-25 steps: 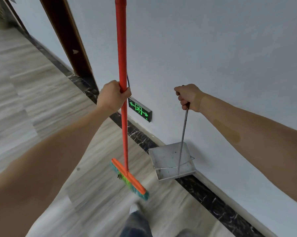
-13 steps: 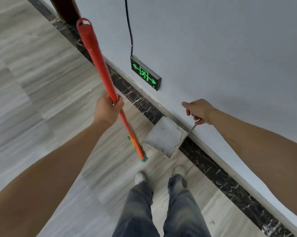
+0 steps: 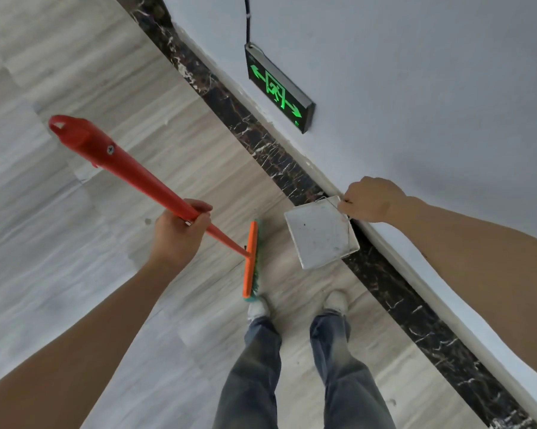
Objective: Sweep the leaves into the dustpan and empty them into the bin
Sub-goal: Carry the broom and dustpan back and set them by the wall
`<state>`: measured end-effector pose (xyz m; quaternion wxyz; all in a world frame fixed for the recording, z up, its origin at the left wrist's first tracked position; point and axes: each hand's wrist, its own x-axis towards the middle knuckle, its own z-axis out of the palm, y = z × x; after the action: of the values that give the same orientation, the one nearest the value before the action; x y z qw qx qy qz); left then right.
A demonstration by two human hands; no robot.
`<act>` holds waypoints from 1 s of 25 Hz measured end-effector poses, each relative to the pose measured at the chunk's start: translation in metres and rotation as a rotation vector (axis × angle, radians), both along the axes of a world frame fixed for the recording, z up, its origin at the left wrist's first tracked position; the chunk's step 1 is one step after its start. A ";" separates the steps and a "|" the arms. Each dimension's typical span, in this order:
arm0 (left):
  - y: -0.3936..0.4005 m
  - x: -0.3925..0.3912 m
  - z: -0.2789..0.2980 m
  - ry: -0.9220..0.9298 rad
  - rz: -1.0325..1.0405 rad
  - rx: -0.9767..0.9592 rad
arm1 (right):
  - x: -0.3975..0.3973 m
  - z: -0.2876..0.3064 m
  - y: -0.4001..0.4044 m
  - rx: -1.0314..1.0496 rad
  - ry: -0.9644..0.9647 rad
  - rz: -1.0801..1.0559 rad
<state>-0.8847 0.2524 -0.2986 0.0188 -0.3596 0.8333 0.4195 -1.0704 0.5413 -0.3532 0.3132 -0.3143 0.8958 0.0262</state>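
My left hand point(image 3: 180, 233) grips the red handle of a broom point(image 3: 128, 170). Its orange head with green bristles point(image 3: 251, 258) rests on the floor just left of a metal dustpan point(image 3: 320, 233). The dustpan sits flat on the floor by the wall, and its tray looks empty apart from dirt specks. My right hand point(image 3: 369, 199) is closed on the thin wire handle at the dustpan's far corner. No leaves and no bin are in view.
A white wall point(image 3: 416, 88) runs along the right, with a dark marble floor border point(image 3: 261, 137) at its foot. A lit green exit sign point(image 3: 276, 91) is mounted low on the wall. My feet point(image 3: 258, 308) stand just behind the broom head. Grey wood-pattern flooring stretches to the left.
The view has tilted down to look straight at the floor. The broom handle has leaned toward the left, and its head now lies beside the dustpan, which rests flat.
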 end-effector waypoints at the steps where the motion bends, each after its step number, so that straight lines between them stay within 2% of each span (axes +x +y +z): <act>1: 0.000 -0.004 -0.004 -0.005 0.003 0.000 | -0.003 -0.010 0.000 0.028 -0.004 0.064; 5: 0.007 -0.011 -0.011 -0.018 -0.025 -0.009 | 0.001 -0.043 0.004 0.116 -0.017 0.286; 10: 0.010 -0.017 -0.015 -0.032 -0.063 -0.027 | -0.015 -0.052 -0.001 0.185 0.050 0.358; 16: 0.021 -0.023 -0.016 -0.029 -0.038 0.016 | -0.031 -0.056 0.003 0.290 0.009 0.351; 20: 0.030 -0.026 -0.014 -0.045 -0.015 0.064 | -0.046 -0.055 0.014 0.318 0.118 0.275; 25: 0.034 -0.022 -0.013 -0.080 0.022 0.185 | -0.052 -0.057 0.035 0.193 0.247 0.233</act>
<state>-0.9064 0.2866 -0.3120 0.0805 -0.3819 0.7854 0.4804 -1.1226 0.5760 -0.4100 0.2246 -0.3788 0.8783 0.1862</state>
